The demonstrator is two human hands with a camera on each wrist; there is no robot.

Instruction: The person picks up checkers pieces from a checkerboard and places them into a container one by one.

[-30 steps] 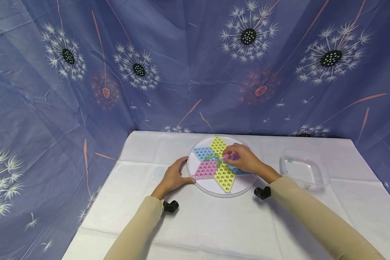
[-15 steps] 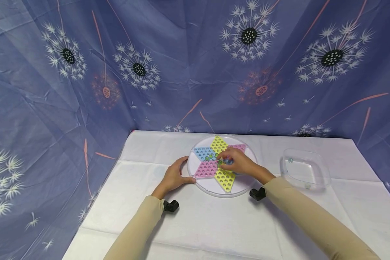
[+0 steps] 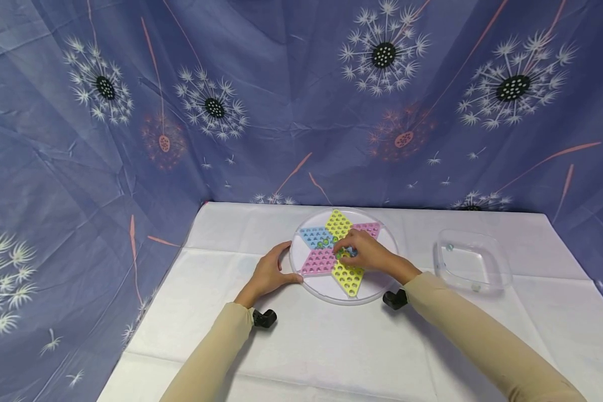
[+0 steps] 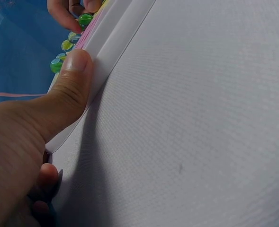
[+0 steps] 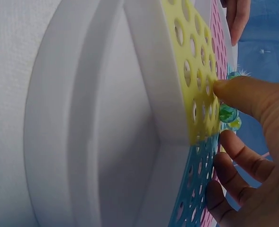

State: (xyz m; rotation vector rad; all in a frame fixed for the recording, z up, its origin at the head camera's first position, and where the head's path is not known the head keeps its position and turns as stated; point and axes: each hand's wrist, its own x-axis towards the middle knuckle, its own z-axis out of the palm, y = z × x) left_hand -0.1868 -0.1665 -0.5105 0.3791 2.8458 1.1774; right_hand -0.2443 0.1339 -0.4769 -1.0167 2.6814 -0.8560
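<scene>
A round white Chinese checkers board [image 3: 377, 285] with a star of yellow, pink and blue hole sections lies on the table. Several green and yellowish glass marbles [image 3: 325, 242] sit around its centre. My left hand [image 3: 270, 272] holds the board's left rim, its thumb along the edge and its fingers curled at the side. Over the middle of the board is my right hand [image 3: 364, 251]. In the right wrist view its thumb [image 5: 238, 94] is at the yellow section, apart from the fingers, and a green marble [image 5: 228, 112] shows in the gap.
To the right of the board stands a clear plastic tub [image 3: 502, 268] with a greenish marble [image 3: 449, 247] visible in it. A white cloth [image 3: 331, 346] covers the table. Behind hangs a blue curtain [image 3: 281, 111] with a dandelion print.
My right hand has moved left and slightly toward me, to the marbles at the board's centre, uncovering the far-right pink section. My left hand stays on the rim.
</scene>
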